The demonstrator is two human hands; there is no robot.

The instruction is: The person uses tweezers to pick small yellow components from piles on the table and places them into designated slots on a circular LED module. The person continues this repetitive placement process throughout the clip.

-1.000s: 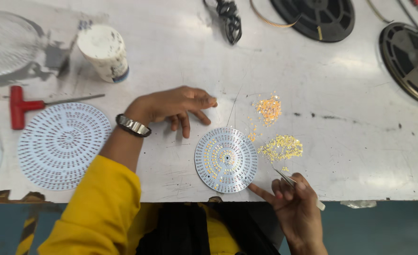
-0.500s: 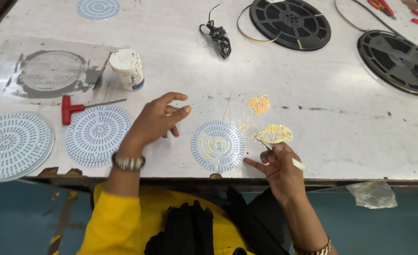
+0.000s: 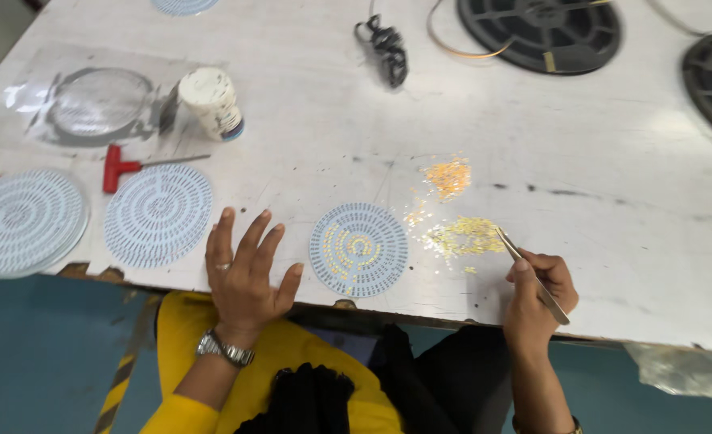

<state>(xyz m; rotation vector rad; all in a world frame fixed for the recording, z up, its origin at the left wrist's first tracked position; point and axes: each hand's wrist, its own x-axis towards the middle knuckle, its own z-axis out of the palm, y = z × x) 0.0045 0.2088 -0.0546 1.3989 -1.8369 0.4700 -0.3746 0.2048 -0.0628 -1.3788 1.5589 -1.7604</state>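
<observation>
Since half a second ago, the left hand [image 3: 247,277] has slid back toward the near edge of the counter [image 3: 597,137] and now lies flat, palm down, its fingers [image 3: 251,241] spread wide and holding nothing. It rests between the small round circuit board [image 3: 358,249] to its right and a larger round board [image 3: 157,214] to its left, touching neither. The right hand [image 3: 537,297] has its fingers closed around a pair of metal tweezers [image 3: 531,275], whose tips point up and left to the edge of a scattered pile of tiny yellow components [image 3: 462,236]. Whether the tweezer tips grip a piece is too small to tell.

The small circuit board lies flat near the counter's front edge, just left of the yellow pile, with several yellow pieces set in its inner rings. A smaller orange heap [image 3: 448,177] sits a little farther back. Another round board [image 3: 22,221] lies at the far left. Behind the larger board are a red-handled T tool [image 3: 123,167], a white paper cup [image 3: 210,101] and a clear plastic sheet [image 3: 91,104]. A black reel [image 3: 545,28] and a coiled black cable [image 3: 388,52] lie at the far side.
</observation>
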